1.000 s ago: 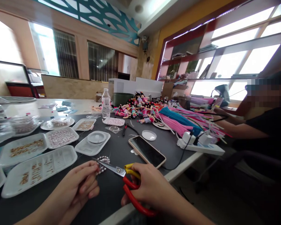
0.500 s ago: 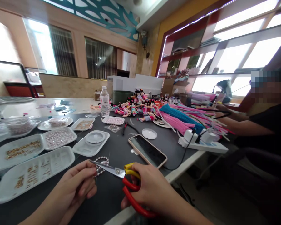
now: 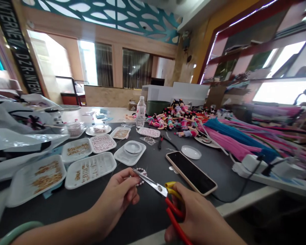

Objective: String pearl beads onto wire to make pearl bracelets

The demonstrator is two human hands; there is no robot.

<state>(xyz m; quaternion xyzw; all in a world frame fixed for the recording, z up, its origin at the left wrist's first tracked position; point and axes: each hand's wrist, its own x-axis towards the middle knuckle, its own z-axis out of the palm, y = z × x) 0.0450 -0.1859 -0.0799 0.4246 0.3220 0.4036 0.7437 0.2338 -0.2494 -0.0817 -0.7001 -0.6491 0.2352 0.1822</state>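
Note:
My right hand (image 3: 196, 214) is wrapped round the red and yellow handles of a pair of scissors (image 3: 159, 188). Their blades look nearly closed, and the tips reach the fingertips of my left hand (image 3: 122, 190). Those fingers are pinched together at the near side of a beaded bracelet (image 3: 142, 171) of pale, pearly beads. The scissors cross in front of part of the bracelet, and any thread between my fingers is too fine to make out. A phone (image 3: 191, 173) lies on the dark table beyond my right hand.
Left of my hands stand white trays with gold findings (image 3: 47, 177) and pink beads (image 3: 103, 143). Behind are a spool in a tray (image 3: 132, 147), pliers (image 3: 160, 141), a water bottle (image 3: 141, 114) and a doll pile (image 3: 178, 115). A power strip (image 3: 275, 175) sits right.
My view has turned to the left, so the table things appear further right and more trays show. The co-worker has left view. Both hands keep their hold, scissor tips still by my left fingers.

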